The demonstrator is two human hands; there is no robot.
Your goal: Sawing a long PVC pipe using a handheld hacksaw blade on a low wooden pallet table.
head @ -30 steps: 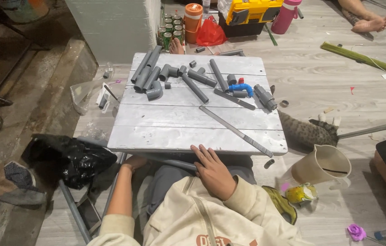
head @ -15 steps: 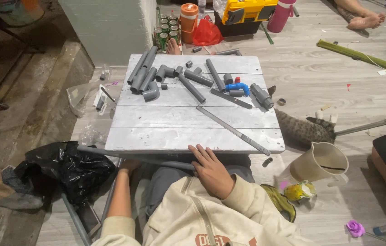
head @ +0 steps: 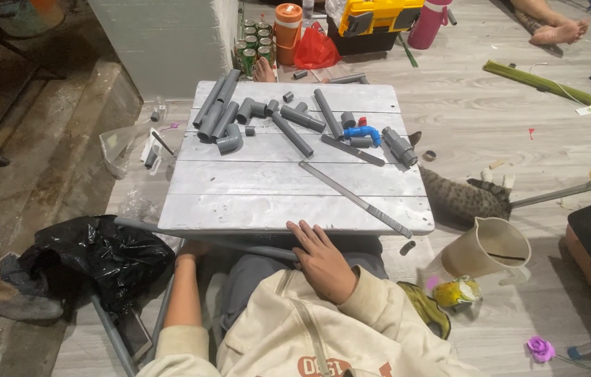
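Grey pipe (head: pixel 204 236) under both hands, right hand (head: pixel 323 260) flat.

Person, seen from above — clothing only.

Top: cream sweatshirt (head: pixel 295 328) of soft, thick fabric, with a seam or drawcord line running down the chest. Rust-orange printed lettering sits at the lower front, cut off by the frame edge.

Sleeves: long, cream, with ribbed cuffs. The right sleeve (head: pixel 393 311) reaches the wrist, just behind the right hand (head: pixel 323 260); the left sleeve (head: pixel 176 342) is pushed up toward the elbow, forearm bare.

Legs: grey trousers (head: pixel 253 279) — plain, matte, no visible pattern.

Left hand: hidden under the surface edge.
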